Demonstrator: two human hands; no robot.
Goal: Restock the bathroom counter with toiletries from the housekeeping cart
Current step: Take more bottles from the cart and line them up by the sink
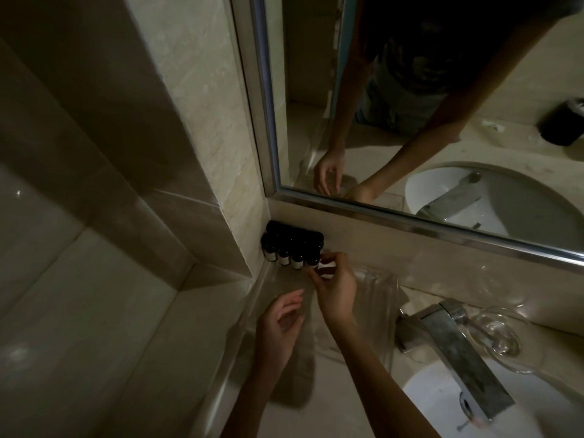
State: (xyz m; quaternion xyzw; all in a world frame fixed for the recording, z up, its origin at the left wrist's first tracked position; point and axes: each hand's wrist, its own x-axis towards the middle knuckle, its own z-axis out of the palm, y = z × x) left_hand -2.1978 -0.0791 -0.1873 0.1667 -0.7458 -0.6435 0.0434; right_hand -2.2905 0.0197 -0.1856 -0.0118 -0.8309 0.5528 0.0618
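Counter [331,406] corner: clear tray [379,286], bottles [284,248] rowed at back wall. My R hand [335,292] pinches a bottle [325,267] at row's end, thumb + fingertips; L hand [278,324] open, hovering, empty. Prob light, stiff, slick, so I'd hold mid-body, below cap.

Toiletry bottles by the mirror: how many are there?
4 bottles show plainly, a row in the counter corner: leftmost, second, third, fourth. The right hand seems to pinch a fifth beside them. Dark caps behind hint at more, partly hidden.

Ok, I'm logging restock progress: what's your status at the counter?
Right grip pinching small dark bottle at end of bottle row. Left grip open, holding nothing. Faucet apart, off right.
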